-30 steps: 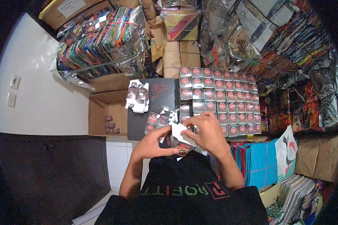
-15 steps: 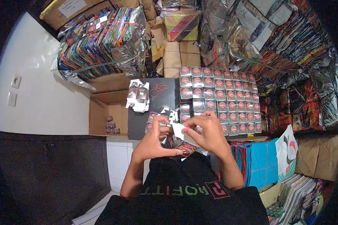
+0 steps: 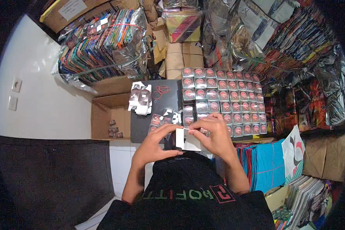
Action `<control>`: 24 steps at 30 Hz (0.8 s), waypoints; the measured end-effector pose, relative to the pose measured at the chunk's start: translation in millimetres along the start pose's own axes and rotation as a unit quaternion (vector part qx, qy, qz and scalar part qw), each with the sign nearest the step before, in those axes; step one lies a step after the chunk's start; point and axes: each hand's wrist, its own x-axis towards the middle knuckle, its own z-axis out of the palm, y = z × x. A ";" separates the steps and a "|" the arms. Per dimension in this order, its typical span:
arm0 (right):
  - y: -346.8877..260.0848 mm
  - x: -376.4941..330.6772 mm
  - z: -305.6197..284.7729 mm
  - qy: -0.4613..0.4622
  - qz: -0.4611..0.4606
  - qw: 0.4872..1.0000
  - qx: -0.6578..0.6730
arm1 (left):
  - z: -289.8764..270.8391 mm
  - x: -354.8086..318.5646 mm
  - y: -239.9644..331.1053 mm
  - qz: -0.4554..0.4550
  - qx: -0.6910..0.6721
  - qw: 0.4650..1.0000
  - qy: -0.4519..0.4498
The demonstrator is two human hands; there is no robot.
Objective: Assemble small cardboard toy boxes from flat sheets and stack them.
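Observation:
A small folding carton (image 3: 189, 142), with its white inside showing, is held in front of my chest. My left hand (image 3: 154, 142) closes round its left side, fingers at the far edge and thumb at the near edge. My right hand (image 3: 214, 137) pinches its far right edge between thumb and fingers. Just beyond my hands, several small boxes with red round labels (image 3: 156, 119) lie beside white carton pieces (image 3: 170, 114). Rows of similar labelled boxes (image 3: 226, 96) cover the right part of the dark table (image 3: 168, 100).
Flat unfolded cartons (image 3: 140, 99) are stacked at the table's left, next to red rubber bands (image 3: 161, 91). Left of the table stands an open cardboard box (image 3: 99, 122) with several small boxes inside. Wrapped stacks of packets (image 3: 103, 46) rise behind; blue folded cloth (image 3: 267, 165) lies at right.
The carton has turned from a tilted, partly flat shape, with its printed side showing, to a squared one with its white inside facing up. My left fingers have shifted onto its far edge.

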 end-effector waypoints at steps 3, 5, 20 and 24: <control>-5.3 2.5 0.1 0.012 -0.025 1.000 -0.003 | -0.3 -0.1 1.9 -0.001 -0.005 1.000 -0.002; -7.2 3.4 1.9 -0.007 -0.023 0.999 0.029 | 0.0 0.1 1.8 -0.002 -0.007 1.000 -0.009; 7.0 3.0 3.9 0.039 -0.123 0.991 0.023 | 7.6 6.7 -0.3 0.023 0.000 0.998 0.065; 10.5 2.3 4.4 0.017 -0.117 0.993 0.024 | 7.1 5.2 -11.9 0.002 -0.001 0.998 0.065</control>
